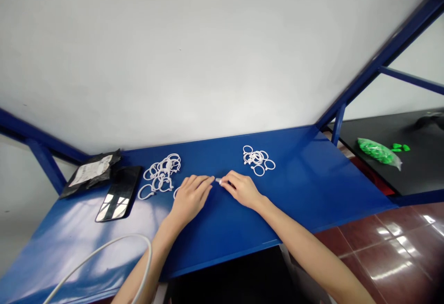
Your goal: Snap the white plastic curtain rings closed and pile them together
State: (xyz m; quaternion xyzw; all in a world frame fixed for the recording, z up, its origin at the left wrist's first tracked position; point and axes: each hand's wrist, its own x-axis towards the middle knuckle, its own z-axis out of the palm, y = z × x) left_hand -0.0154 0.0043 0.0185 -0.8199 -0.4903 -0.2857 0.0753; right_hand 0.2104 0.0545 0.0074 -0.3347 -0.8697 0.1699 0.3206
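Note:
My right hand (243,190) is closed in a pinch over the blue table, thumb and forefinger around a small whitish piece (218,180) whose exact kind is too small to make out. Just left of it, my left hand (192,197) has its fingers and thumb drawn together, the tips close to that piece. What those left fingers hold, if anything, is hidden. Part of a white plastic ring (175,193) shows beside the left knuckles. Farther left lies a pile of white rings (162,173) with small knobs. A smaller pile of similar rings (257,157) lies beyond the right hand.
On the left, a phone (118,195) lies near a black package with a white label (90,171). A white cable (100,248) loops over my left forearm. Blue frame bars (371,66) flank the table (298,179). A bag of green pieces (379,151) rests on a black surface at right.

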